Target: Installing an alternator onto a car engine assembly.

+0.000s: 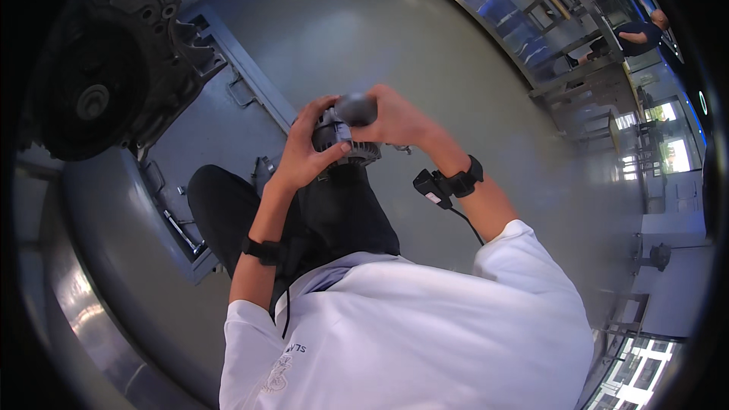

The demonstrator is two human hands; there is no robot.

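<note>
A grey metal alternator [360, 154] with a finned, slotted housing rests over my thigh. My left hand [307, 153] wraps its left side, the thumb lying across the front and the fingers curled behind. My right hand [396, 118] is closed at the upper right of the housing, against a smooth grey rounded part [355, 109] that looks blurred. What that part is, and whether it belongs to the alternator, I cannot make out. Some of the right fingers are hidden behind it.
A large dark engine [163, 53] with a round pulley [93, 102] looms at upper left. Below it, a metal tray [206, 264] holds wrench-like tools [182, 229]. Steel benches [486, 7] stand at upper right, near another person [638, 36]. Black straps circle both my forearms, with cables.
</note>
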